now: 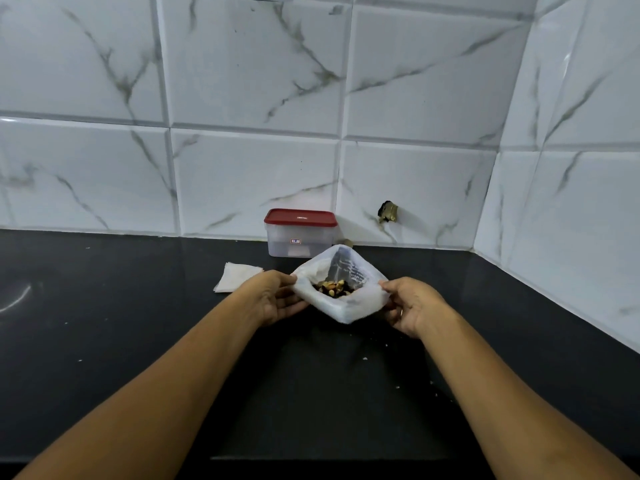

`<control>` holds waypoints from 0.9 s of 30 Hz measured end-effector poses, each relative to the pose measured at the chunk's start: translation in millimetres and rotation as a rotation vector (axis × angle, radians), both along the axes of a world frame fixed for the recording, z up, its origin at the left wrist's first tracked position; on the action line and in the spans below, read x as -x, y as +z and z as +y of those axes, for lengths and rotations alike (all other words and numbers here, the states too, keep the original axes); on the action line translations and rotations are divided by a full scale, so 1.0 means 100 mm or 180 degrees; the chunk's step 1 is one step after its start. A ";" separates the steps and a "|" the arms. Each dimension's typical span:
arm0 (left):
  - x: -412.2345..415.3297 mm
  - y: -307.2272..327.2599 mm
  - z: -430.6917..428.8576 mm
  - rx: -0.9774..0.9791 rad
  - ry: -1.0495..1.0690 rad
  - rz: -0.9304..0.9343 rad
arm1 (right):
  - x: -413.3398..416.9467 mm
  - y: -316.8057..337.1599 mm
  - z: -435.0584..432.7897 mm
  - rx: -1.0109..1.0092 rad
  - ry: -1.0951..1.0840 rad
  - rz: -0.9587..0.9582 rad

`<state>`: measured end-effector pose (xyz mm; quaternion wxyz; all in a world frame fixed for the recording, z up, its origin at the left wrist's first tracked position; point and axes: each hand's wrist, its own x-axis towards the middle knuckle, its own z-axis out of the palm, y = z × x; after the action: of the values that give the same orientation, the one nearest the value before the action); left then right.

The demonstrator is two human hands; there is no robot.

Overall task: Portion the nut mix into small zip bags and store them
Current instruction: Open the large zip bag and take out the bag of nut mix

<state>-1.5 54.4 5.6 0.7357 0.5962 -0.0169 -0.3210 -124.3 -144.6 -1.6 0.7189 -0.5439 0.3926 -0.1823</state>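
Left hand [273, 299], right hand [412, 308] pinch bag [349, 308] sides.

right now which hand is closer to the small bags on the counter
Left. The left hand grips the nut bag just right of the small bags; the right hand grips its far side.

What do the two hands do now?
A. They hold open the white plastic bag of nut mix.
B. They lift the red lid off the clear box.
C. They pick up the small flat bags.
A: the left hand and the right hand each hold one side of the white plastic bag, its mouth spread so the brown nut mix shows inside.
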 end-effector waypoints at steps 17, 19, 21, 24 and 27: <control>-0.06 -0.01 0.03 0.0118 0.0106 0.0214 | 0.22 0.07 -0.10 -0.0766 0.0324 -0.0642; -0.03 -0.02 0.00 -0.0077 0.0125 0.0025 | 0.20 0.07 -0.08 -0.0617 0.0326 -0.0568; -0.03 -0.03 -0.01 -0.0168 0.0142 -0.0049 | 0.20 0.06 -0.07 -0.0573 0.0325 -0.0493; -0.07 -0.04 -0.01 -0.0189 0.0144 0.0005 | 0.17 0.05 -0.10 -0.0638 0.0244 -0.0448; -0.10 -0.04 -0.01 -0.0217 0.0146 0.0051 | 0.14 0.01 -0.15 -0.0659 0.0105 -0.0392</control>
<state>8.4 53.3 1.6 0.7222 0.6186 0.0137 -0.3092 -138.1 -159.2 -0.5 0.7969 -0.4608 0.3554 -0.1620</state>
